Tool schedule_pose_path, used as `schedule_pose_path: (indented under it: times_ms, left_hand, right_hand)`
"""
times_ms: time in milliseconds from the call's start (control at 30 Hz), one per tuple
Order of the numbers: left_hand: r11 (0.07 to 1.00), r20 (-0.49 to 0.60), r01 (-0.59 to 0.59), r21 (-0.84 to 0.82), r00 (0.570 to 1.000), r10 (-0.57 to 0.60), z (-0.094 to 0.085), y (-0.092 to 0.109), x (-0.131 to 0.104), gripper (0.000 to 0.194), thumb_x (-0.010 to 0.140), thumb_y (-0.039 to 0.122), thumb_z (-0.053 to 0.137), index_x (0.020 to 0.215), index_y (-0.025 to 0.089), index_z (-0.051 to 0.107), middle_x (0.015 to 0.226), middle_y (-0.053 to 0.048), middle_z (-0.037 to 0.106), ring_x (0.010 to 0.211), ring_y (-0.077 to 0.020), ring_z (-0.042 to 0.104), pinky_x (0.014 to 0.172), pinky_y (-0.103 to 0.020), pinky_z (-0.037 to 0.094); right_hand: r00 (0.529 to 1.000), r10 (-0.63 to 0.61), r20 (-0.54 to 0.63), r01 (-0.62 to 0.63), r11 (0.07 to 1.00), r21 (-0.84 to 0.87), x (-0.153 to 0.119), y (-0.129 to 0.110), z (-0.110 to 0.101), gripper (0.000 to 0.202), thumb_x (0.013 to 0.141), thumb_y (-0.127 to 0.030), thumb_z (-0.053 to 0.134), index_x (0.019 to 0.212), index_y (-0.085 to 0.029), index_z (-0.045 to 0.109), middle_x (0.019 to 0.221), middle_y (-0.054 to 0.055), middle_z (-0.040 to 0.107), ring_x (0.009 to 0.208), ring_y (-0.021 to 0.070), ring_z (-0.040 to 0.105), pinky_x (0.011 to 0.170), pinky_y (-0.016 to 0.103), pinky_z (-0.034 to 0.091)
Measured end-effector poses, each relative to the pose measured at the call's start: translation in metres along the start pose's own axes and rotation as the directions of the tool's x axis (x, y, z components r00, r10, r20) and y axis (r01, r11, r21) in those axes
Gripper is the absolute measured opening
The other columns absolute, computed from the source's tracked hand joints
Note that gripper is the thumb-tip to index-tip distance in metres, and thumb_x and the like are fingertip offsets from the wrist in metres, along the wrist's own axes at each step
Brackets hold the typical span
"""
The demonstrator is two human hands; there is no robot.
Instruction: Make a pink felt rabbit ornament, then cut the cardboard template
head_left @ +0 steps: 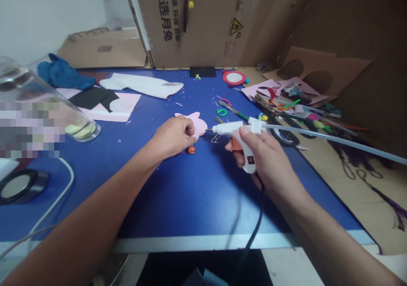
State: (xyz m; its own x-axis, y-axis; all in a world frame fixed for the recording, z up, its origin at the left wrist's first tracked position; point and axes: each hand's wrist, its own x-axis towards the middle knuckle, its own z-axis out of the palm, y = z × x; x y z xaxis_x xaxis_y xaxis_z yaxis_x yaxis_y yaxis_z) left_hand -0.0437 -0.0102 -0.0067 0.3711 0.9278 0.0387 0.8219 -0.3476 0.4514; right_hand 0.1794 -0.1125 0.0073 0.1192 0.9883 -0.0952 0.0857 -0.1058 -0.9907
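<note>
My right hand (pixel 259 150) is wrapped round a white hot glue gun (pixel 233 128) with an orange trigger. A long clear glue stick (pixel 330 136) sticks out of its back, and a black cord hangs from the handle. The gun's metal tip points left at the edge of a pink flower-shaped cutout (pixel 199 127); whether it touches I cannot tell. My left hand (pixel 174 135) pinches the cutout from the left, with its fingers curled and partly hiding it. Just below those fingers lies a small orange bell (pixel 191 150).
Scissors, wires and scraps form a cluttered pile (pixel 286 104) at the right. A clear glass (pixel 82 125) and a roll of tape (pixel 22 186) stand at the left. Tall cardboard (pixel 206 36) closes off the back. A green curved piece (pixel 221 112) lies behind the gun's tip.
</note>
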Motion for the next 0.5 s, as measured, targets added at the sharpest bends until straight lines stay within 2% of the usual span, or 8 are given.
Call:
schedule_pose_path:
  times_ms: [267,500]
  left_hand:
    - [0.996,0.015,-0.002,-0.093,1.0,0.003,-0.004,-0.003,-0.002,0.012,0.08,0.017,0.069,0.089,0.022,0.075,0.105,-0.005,0.078,0.092,-0.0223,0.07,0.084,-0.034,0.05]
    - [0.975,0.007,0.008,-0.223,1.0,-0.007,0.0,-0.011,0.001,0.019,0.078,0.01,0.062,0.086,0.021,0.076,0.099,-0.004,0.078,0.085,-0.02,0.068,0.081,-0.032,0.052]
  right_hand:
    - [0.999,0.033,0.032,-0.032,0.999,-0.032,0.0,0.001,0.0,0.053,0.098,-0.071,0.067,0.083,-0.02,0.076,0.059,0.001,0.059,0.047,0.013,0.049,0.042,0.026,0.034]
    - [0.993,0.073,0.094,-0.063,0.993,-0.099,0.001,0.005,0.003,0.053,0.1,-0.068,0.064,0.079,-0.02,0.075,0.055,0.0,0.056,0.044,0.0119,0.043,0.041,0.026,0.031]
